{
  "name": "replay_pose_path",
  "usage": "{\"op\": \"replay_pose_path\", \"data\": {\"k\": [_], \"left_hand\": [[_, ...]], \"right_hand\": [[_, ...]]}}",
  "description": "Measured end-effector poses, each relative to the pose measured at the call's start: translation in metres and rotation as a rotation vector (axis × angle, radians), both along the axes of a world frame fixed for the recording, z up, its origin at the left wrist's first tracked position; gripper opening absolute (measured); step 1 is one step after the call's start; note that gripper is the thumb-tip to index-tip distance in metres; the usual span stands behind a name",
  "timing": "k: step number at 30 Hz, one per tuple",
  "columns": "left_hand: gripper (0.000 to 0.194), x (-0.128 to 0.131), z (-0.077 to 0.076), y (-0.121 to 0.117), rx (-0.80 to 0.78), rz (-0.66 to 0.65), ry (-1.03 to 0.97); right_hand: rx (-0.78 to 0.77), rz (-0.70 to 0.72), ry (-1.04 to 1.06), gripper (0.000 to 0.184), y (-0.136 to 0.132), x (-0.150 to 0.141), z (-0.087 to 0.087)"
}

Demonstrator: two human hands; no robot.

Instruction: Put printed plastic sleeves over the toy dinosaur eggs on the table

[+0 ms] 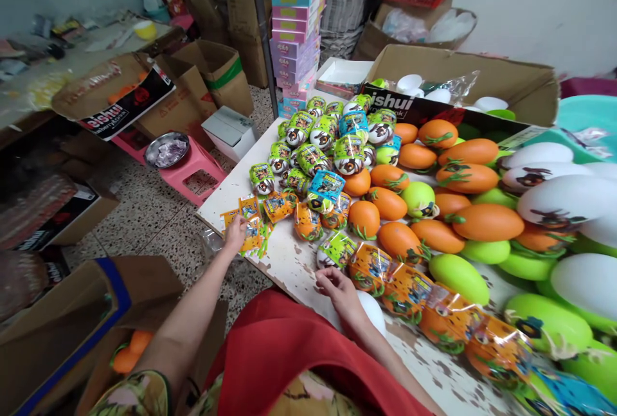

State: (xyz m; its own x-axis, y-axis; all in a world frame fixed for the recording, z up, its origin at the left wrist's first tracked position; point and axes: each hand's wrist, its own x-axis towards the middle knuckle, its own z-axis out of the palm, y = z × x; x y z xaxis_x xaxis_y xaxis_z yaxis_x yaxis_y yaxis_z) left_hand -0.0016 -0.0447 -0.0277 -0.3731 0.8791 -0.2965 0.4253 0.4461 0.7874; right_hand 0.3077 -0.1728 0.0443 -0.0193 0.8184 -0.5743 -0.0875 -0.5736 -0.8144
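My left hand (pixel 236 234) is at the table's left edge, its fingers pinched on an orange printed wrapper from a loose pile of flat wrappers (pixel 251 239). My right hand (pixel 340 290) hovers at the front edge, fingers loosely curled and apart, with nothing visible in them. Just beyond it lies a green-and-white wrapped egg (pixel 336 251). A white egg (pixel 371 313) is partly hidden behind my right wrist. From there a row of orange eggs in printed film (pixel 407 292) runs to the right. Green wrapped eggs (pixel 313 159) are heaped farther back.
Bare orange eggs (pixel 486 222), green eggs (pixel 460 278) and white eggs (pixel 562 197) cover the table's right side. An open carton (pixel 463 75) stands behind them. Stacked boxes (pixel 294 49) rise at the back. A pink stool (pixel 190 168) bears a metal bowl (pixel 168 150) on the left.
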Motion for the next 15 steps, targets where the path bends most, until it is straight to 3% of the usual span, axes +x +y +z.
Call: {"op": "replay_pose_path", "data": {"k": [3, 6, 10, 13, 15], "left_hand": [[0.038, 0.001, 0.012, -0.003, -0.02, -0.009, -0.179], [0.056, 0.006, 0.039, -0.013, -0.069, -0.103, -0.362], [0.051, 0.044, 0.078, -0.034, -0.152, -0.318, -0.547], [0.042, 0.085, 0.096, -0.046, -0.182, -0.469, -0.633], [0.037, 0.107, 0.101, -0.05, -0.177, -0.497, -0.6]], "right_hand": [[-0.011, -0.001, 0.008, 0.04, -0.001, 0.001, -0.001], [-0.017, 0.004, 0.024, 0.043, 0.006, -0.003, 0.003], [0.086, 0.078, 0.134, 0.057, 0.025, -0.02, 0.017], [0.151, 0.127, 0.233, 0.043, 0.035, -0.029, 0.023], [0.155, 0.085, 0.204, 0.041, 0.037, -0.029, 0.022]]}}
